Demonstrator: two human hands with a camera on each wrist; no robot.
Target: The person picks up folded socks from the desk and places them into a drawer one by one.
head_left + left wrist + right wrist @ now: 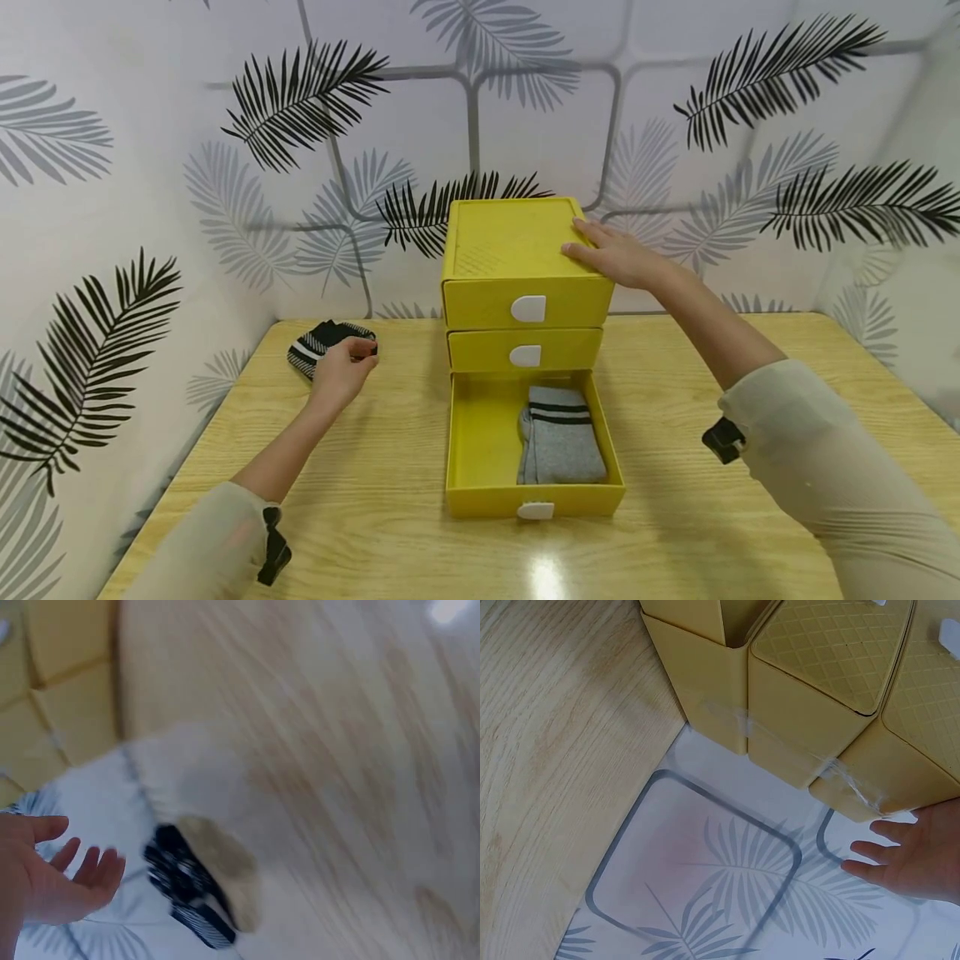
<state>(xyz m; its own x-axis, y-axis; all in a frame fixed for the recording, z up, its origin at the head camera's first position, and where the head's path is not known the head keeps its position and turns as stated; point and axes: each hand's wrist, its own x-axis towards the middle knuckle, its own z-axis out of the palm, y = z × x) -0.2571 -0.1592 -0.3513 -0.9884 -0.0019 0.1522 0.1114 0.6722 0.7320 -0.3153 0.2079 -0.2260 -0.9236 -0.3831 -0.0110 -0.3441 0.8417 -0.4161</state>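
My left hand [343, 377] hovers over the left side of the table beside a black-and-white patterned bundle [310, 350] that looks like folded socks. The left wrist view shows that hand's fingers [88, 871] loosely bent, holding nothing, apart from the bundle [191, 889]. With fingers extended, my right hand [621, 257] rests on the top right edge of a yellow drawer unit [517, 233]. Its bottom drawer [480, 442] is pulled out, and folded grey socks [566, 446] with black stripes lie in the right half. The two upper drawers are closed.
The drawer unit stands on a wood-grain table [375, 500] near the back. Leaf-patterned covering [540, 125] lines the wall behind and both sides. Each drawer front carries a white tab handle [528, 308]. Clear tape [840, 776] shows on the unit's side.
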